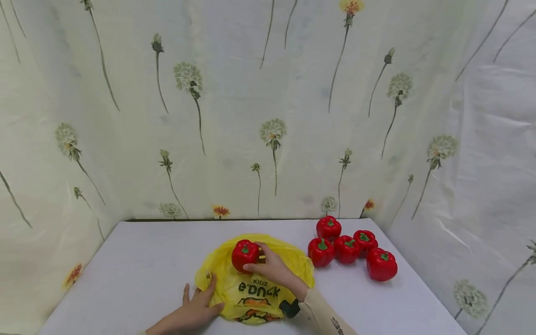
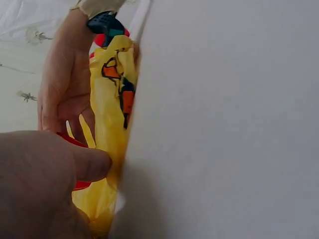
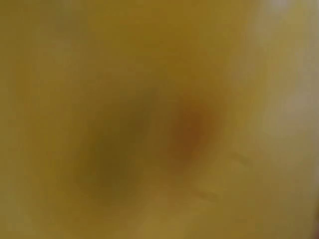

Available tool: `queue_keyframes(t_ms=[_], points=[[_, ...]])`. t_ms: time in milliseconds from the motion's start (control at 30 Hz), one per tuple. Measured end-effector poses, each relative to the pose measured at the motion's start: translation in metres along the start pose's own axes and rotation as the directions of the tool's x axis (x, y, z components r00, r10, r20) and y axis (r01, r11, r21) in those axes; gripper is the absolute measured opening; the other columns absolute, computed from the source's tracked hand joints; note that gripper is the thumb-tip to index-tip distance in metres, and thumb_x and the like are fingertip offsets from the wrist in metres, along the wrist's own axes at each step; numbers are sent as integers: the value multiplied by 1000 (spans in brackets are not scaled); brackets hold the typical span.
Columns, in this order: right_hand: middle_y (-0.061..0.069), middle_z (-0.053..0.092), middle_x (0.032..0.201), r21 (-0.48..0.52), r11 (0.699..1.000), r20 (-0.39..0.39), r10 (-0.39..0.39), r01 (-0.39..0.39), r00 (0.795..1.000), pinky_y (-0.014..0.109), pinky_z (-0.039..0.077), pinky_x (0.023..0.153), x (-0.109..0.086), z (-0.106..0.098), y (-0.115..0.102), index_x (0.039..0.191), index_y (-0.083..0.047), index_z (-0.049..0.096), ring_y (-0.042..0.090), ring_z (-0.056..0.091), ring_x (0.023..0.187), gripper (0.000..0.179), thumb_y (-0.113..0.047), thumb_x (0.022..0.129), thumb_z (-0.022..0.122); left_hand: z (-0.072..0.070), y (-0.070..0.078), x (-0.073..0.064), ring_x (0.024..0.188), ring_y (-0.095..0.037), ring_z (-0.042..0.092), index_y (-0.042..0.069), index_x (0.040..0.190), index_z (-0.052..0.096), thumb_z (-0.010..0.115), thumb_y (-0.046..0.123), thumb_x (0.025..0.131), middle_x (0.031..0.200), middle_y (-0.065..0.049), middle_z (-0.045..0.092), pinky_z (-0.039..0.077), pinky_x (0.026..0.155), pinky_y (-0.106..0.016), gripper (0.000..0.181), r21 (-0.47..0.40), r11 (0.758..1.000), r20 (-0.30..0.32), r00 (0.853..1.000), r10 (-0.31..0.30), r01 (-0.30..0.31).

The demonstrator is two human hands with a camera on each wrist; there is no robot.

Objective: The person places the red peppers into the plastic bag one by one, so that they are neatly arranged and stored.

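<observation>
My right hand (image 1: pixel 272 269) grips a red bell pepper (image 1: pixel 244 256) with a green stem, thumb at its near side and fingers at its right. Hand and pepper are at the mouth of a crumpled yellow plastic bag (image 1: pixel 234 304) with dark lettering and an orange print. My left hand (image 1: pixel 197 308) touches the bag's left edge, its fingers spread. In the left wrist view its thumb (image 2: pixel 92 164) lies straight against the yellow bag (image 2: pixel 107 119), and part of the red pepper shows behind. Blurred yellow plastic (image 3: pixel 164 59) fills the right wrist view, hiding the right hand there.
Several more red bell peppers (image 1: pixel 345 250) stand in a group on the right of the white table (image 1: pixel 155 260). A pale curtain (image 1: pixel 234 93) with a dandelion pattern hangs behind and along both sides.
</observation>
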State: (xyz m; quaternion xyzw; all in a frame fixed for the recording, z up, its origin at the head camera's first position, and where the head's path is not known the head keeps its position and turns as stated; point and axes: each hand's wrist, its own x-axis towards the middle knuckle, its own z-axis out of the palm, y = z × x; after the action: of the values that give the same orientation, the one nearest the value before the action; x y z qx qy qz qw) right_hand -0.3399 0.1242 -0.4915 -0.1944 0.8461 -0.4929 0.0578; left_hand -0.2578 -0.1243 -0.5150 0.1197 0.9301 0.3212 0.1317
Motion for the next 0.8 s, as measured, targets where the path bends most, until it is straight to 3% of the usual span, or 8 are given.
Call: queue_keyframes(t_ms=[300, 467, 633, 800], points=[[10, 54, 136, -15, 997, -10, -74, 74, 997, 38, 54, 92, 12, 12, 1, 144, -11, 40, 26, 60, 113, 73, -45, 86, 70, -9, 2, 15, 140, -57, 10, -2, 152, 15, 57, 46, 92, 158, -24, 17, -23, 104, -66, 88, -23, 999, 29, 999, -35, 36], [10, 52, 139, -32, 998, -10, -49, 48, 999, 38, 54, 92, 18, 15, 4, 146, -13, 36, 27, 59, 115, 74, -45, 87, 68, -13, 4, 20, 141, -56, 7, -1, 153, 16, 59, 40, 91, 157, -23, 21, -24, 105, -64, 85, -46, 997, 65, 997, -53, 56], [15, 46, 144, -17, 999, -15, -43, 42, 999, 44, 52, 95, 23, 16, 1, 150, -13, 29, 32, 56, 119, 79, -43, 88, 67, -18, 3, 30, 141, -56, 5, -2, 152, 17, 56, 37, 92, 156, -24, 25, -23, 106, -64, 82, -58, 998, 34, 999, -22, 24], [16, 44, 146, -20, 999, 0, -34, 34, 999, 44, 51, 96, 26, 18, -1, 152, -14, 25, 33, 55, 120, 82, -44, 88, 66, -22, 1, 35, 140, -58, 6, -3, 152, 17, 57, 35, 92, 157, -24, 23, -23, 105, -65, 81, -85, 996, 36, 999, -37, 40]])
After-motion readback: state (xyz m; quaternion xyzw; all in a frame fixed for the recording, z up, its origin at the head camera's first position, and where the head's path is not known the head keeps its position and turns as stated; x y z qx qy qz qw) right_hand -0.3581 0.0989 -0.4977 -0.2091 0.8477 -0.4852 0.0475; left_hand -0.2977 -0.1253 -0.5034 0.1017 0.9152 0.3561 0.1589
